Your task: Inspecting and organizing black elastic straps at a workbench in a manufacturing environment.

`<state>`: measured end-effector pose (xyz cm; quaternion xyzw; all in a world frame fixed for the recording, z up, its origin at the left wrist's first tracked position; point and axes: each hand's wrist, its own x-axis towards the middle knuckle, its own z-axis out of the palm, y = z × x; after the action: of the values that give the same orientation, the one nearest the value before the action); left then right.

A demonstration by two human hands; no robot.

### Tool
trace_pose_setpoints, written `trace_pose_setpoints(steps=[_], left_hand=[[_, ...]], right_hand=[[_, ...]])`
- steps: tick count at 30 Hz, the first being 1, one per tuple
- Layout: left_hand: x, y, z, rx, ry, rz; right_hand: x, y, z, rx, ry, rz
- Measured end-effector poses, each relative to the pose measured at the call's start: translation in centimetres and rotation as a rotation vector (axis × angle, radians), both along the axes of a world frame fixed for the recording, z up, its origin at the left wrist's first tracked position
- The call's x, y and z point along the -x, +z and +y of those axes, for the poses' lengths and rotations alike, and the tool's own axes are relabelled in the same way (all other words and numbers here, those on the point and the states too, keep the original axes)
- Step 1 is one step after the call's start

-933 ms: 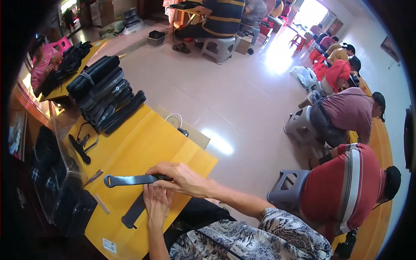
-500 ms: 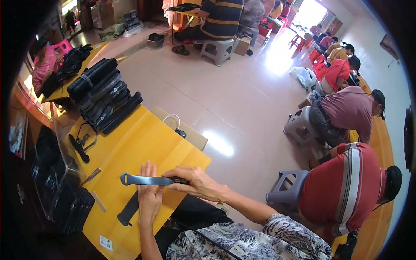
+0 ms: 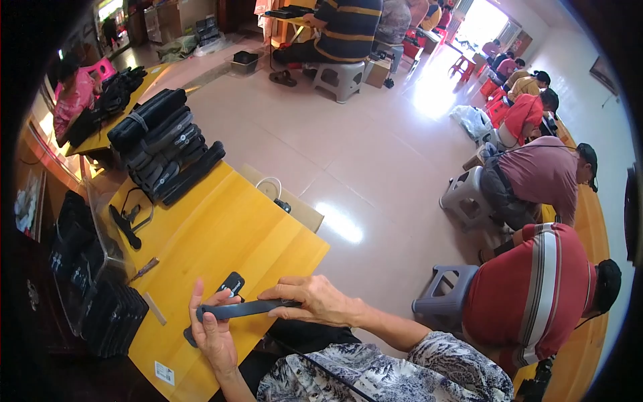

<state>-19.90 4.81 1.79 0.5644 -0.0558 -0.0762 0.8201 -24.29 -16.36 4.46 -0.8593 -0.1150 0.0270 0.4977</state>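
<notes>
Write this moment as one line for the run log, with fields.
left hand: holds dark strap | right hand: grips strap's other end | under strap: black flat piece on yellow table | far end: stacked black cases

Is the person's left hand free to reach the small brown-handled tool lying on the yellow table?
Probably not yet: the left hand is holding the dark flat strap. The brown-handled tool lies on bare yellow table, nothing blocking.

place: small assembly workshop | tables: yellow worktable (image 3: 221,234), more along the right wall | stock: black straps piled in a stack (image 3: 164,144) | people: workers on plastic stools (image 3: 462,194) bent over benches | floor: pale glossy tiles (image 3: 375,147)
</notes>
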Motion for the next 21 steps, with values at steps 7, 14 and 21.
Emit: trace_pose_setpoints(steps=[7, 14, 21], left_hand=[[1.0, -0.4, 0.5, -0.022, -0.128, -0.06], [2.5, 2.5, 1.0, -0.795, -0.597, -0.206], [3.0, -0.4, 1.0, -0.429, -0.474, -0.24]], right_hand=[[1.3, -1.6, 0.0, 0.006, -0.003, 0.027], [3.2, -4.8, 1.8, -0.413, 0.273, 0.541], [3.5, -5.4, 0.3, -0.537, 0.13, 0.912]])
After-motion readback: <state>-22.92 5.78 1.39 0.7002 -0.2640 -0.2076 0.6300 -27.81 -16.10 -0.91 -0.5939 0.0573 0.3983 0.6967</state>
